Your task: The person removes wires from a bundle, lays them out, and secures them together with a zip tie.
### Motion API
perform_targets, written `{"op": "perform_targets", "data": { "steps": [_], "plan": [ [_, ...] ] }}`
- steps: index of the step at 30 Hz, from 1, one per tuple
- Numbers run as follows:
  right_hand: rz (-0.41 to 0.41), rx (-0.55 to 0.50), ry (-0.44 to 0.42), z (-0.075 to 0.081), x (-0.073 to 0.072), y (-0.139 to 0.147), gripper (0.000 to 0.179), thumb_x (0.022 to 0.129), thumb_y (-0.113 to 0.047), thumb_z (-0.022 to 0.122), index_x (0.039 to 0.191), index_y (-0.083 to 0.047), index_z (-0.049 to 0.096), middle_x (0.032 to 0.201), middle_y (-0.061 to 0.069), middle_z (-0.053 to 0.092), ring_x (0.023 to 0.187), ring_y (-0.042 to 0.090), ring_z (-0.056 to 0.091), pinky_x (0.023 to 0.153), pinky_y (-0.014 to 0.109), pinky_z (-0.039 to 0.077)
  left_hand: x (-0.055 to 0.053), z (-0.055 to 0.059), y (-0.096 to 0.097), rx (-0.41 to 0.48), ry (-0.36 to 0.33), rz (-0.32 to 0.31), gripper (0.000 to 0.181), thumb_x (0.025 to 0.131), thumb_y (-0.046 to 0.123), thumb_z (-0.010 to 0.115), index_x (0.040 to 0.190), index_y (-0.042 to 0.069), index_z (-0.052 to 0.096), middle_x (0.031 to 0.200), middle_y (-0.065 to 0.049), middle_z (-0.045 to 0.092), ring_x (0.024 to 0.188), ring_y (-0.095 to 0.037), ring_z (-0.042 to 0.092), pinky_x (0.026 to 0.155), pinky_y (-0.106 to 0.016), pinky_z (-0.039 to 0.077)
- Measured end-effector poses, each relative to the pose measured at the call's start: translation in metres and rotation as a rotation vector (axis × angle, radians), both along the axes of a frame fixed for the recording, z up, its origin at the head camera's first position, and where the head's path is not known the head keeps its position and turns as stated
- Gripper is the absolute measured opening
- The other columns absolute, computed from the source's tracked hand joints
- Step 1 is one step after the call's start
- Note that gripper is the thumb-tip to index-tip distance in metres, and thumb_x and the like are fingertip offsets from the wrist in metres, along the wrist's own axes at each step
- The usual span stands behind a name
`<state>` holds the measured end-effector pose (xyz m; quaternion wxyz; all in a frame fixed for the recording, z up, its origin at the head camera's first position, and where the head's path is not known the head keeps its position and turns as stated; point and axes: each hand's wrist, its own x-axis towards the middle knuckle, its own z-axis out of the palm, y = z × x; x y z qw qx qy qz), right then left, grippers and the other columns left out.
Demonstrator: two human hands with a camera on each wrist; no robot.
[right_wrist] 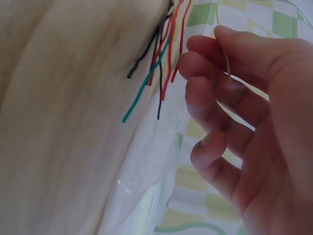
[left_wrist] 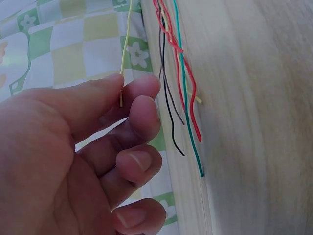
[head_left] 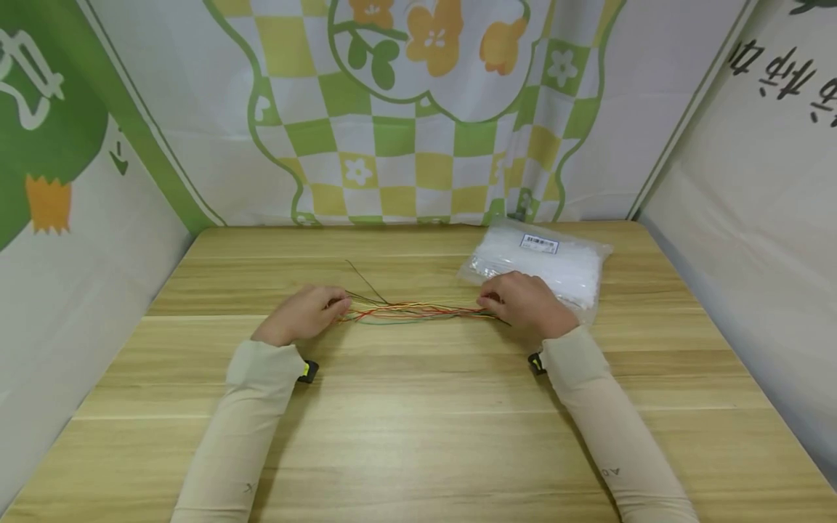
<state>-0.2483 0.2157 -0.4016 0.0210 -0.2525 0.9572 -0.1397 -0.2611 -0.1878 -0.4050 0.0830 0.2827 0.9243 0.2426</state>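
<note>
A bundle of thin wires (head_left: pixel 418 312), red, black, green and yellow, lies stretched across the table between both hands. In the left wrist view a yellow wire (left_wrist: pixel 127 34) runs down into my left hand (head_left: pixel 302 314), whose thumb and index finger pinch it near its end. My right hand (head_left: pixel 528 305) pinches a yellow wire (right_wrist: pixel 218 12) between thumb and index finger, its tip sticking out below. Beside the left fingers hang loose ends of a green wire (left_wrist: pixel 184 83), red wires and black wires. Similar loose ends, among them a green wire (right_wrist: pixel 142 93), lie beside the right fingers.
A clear plastic bag (head_left: pixel 500 254) with white contents and a barcode label (head_left: pixel 539 244) lies behind the right hand. One black wire end (head_left: pixel 361 274) sticks out toward the back of the wooden table (head_left: pixel 405 436). Printed cloth (head_left: pixel 431 174) hangs along the table's back and sides.
</note>
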Motion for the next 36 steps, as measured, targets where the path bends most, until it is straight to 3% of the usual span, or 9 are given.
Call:
{"op": "perform_targets", "data": {
  "steps": [7,13,17,22,25,27,30,36],
  "plan": [
    [-0.004,0.009,0.014,-0.001,0.0,0.0,0.013,0.104,-0.028,0.069,0.098,-0.023,0.08,0.099,-0.006,0.076,0.086,0.013,0.067,0.076,0.041,0.055,0.0,-0.001,0.001,-0.038,0.019,0.004,0.027,0.112,0.015,0.051,0.092,0.007,0.068,0.07,0.002,0.052,0.062,-0.012,0.045,0.067,-0.032,0.04],
    [-0.06,-0.025,-0.017,0.008,0.002,0.004,0.015,0.104,-0.028,0.069,0.103,-0.019,0.081,0.101,-0.003,0.077,0.094,0.016,0.069,0.084,0.044,0.057,-0.001,0.003,-0.001,-0.027,0.002,0.055,0.028,0.112,0.017,0.053,0.123,-0.002,0.071,0.078,-0.005,0.065,0.064,-0.012,0.051,0.067,-0.032,0.044],
    [-0.115,-0.051,-0.034,0.017,0.001,0.012,0.016,0.104,-0.027,0.069,0.106,-0.016,0.08,0.102,0.0,0.076,0.096,0.02,0.069,0.086,0.047,0.056,0.001,0.005,0.006,-0.023,0.032,0.076,0.024,0.11,0.016,0.057,0.123,0.001,0.07,0.086,-0.007,0.071,0.07,-0.014,0.059,0.069,-0.035,0.05],
    [-0.189,-0.036,0.001,0.019,-0.004,0.026,0.016,0.104,-0.025,0.068,0.107,-0.014,0.079,0.104,0.005,0.077,0.101,0.026,0.071,0.087,0.052,0.057,-0.001,0.012,0.036,-0.059,0.155,-0.035,0.025,0.102,0.015,0.069,0.124,0.001,0.07,0.116,-0.012,0.073,0.102,-0.028,0.07,0.092,-0.047,0.058],
    [-0.203,-0.014,0.014,0.015,-0.01,0.031,0.016,0.104,-0.023,0.068,0.107,-0.013,0.079,0.106,0.006,0.077,0.104,0.027,0.071,0.088,0.053,0.057,-0.004,0.013,0.058,-0.139,0.213,-0.116,0.039,0.098,0.021,0.077,0.131,0.002,0.068,0.133,-0.015,0.069,0.124,-0.035,0.065,0.107,-0.051,0.053],
    [-0.198,-0.006,0.026,0.012,-0.016,0.031,0.016,0.104,-0.021,0.067,0.109,-0.011,0.079,0.108,0.009,0.077,0.106,0.029,0.072,0.09,0.054,0.058,-0.005,0.01,0.07,-0.184,0.21,-0.141,0.047,0.096,0.025,0.08,0.136,0.004,0.066,0.14,-0.014,0.066,0.132,-0.036,0.061,0.113,-0.053,0.049],
    [-0.206,0.013,0.05,0.007,-0.023,0.03,0.017,0.103,-0.014,0.065,0.109,-0.008,0.08,0.111,0.013,0.078,0.107,0.032,0.072,0.09,0.055,0.058,-0.007,0.003,0.084,-0.223,0.193,-0.163,0.047,0.098,0.027,0.078,0.137,0.006,0.066,0.14,-0.012,0.066,0.132,-0.034,0.061,0.113,-0.051,0.049],
    [-0.233,0.074,0.121,0.002,-0.037,0.022,0.022,0.101,-0.005,0.062,0.104,-0.009,0.083,0.114,0.015,0.079,0.108,0.037,0.075,0.087,0.056,0.061,-0.007,-0.005,0.095,-0.255,0.227,-0.163,0.029,0.097,0.026,0.079,0.12,0.008,0.074,0.122,-0.008,0.071,0.111,-0.026,0.069,0.096,-0.044,0.058]
  ]
}}
